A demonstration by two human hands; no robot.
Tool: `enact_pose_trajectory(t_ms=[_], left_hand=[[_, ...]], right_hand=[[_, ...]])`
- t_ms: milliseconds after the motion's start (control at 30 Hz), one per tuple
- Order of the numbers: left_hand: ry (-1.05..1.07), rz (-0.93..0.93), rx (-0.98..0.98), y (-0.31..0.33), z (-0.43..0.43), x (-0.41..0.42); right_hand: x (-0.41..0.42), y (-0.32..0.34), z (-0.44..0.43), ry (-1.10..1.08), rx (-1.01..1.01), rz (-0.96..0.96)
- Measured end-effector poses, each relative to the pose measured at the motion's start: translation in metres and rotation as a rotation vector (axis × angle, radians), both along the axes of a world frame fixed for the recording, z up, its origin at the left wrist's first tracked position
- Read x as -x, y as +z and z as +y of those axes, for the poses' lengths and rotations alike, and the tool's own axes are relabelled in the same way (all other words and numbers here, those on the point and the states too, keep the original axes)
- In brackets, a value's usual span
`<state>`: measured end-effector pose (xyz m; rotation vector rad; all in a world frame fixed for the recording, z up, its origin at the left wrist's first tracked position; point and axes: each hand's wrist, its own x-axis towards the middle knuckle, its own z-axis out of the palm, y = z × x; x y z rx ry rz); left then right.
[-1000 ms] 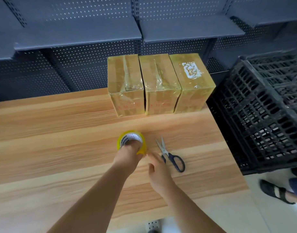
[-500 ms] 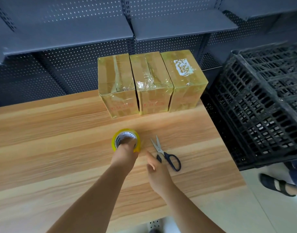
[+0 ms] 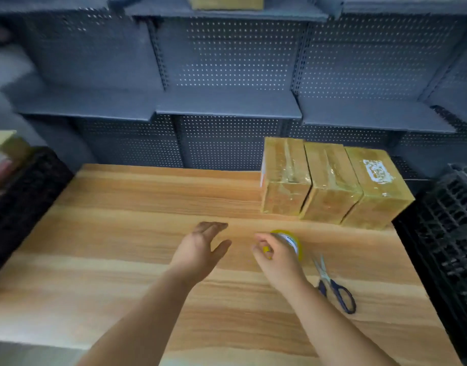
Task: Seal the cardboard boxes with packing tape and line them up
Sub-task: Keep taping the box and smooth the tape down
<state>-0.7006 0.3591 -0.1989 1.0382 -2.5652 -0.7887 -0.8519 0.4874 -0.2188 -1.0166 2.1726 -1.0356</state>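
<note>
Left hand (image 3: 200, 250) slack, right hand (image 3: 277, 258) tight around tape roll (image 3: 293, 240); box label (image 3: 377, 171) illegible.

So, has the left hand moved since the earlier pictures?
Yes. The left hand was on the tape roll; now it is open, to the roll's left.

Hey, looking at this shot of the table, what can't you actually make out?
All in the head view:
- The right hand covers much of the tape roll, so its grip is unclear.
- The box on the top shelf is cut off by the upper edge.
- What sits in the left crate is blurred and cut off by the left edge.
- The white label on the rightmost box is too blurred to read.
</note>
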Motion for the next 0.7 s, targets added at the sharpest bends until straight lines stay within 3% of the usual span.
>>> enact_pose_trajectory(t_ms=[133,333,533,700], left_hand=[[0.111,0.043,0.132,0.046,-0.053,-0.107],[0.379,0.002,0.293,0.089,-0.126,-0.296],[0.506,0.023,0.270,0.117,-0.192,-0.456],[0.619,0.076,0.207,0.102,-0.228,-0.519]], right_hand=[[-0.080,0.062,-0.075,0.223,0.098,0.157],[-0.230,0.106,-0.171,0.447,0.196,0.231],[-0.363,0.123,-0.260,0.547,0.240,0.195],[-0.430,0.112,-0.323,0.635,0.225,0.147]])
